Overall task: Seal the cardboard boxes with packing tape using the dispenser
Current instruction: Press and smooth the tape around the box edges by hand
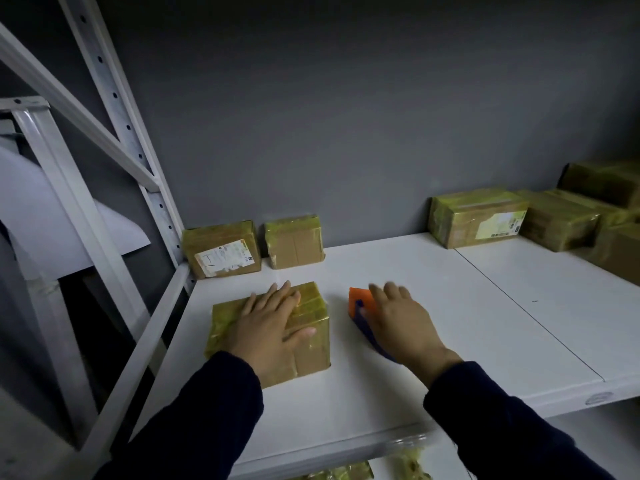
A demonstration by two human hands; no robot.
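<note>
— What am I looking at from over here?

— A dark grey wall (346,116) at the back, and in front of it a white shelf board (450,306) set in a pale metal rack (114,98) whose punched upright leans across on the left.

— And the parcels?

— A cluster of taped boxes (478,216) is pushed against the wall at the far right, some stacked. At the back left there are two more, a labelled box (221,249) and a plain box (294,242) just beside it, both against the wall.

— Which one is being worked on?

— The near cardboard box (311,348), lying on the shelf towards the front left, wrapped in yellowish tape. The left hand (273,320) lies flat on its top, fingers straight and spread, pressing down rather than gripping.

— The tape dispenser?

— The tape dispenser (358,299), orange with a blue body, is on the shelf just right of that box, apart from it. The right hand (401,320) covers it from above. Its fingers are blurred, so I cannot tell whether it grasps the dispenser or only rests there. Both sleeves are dark.
</note>
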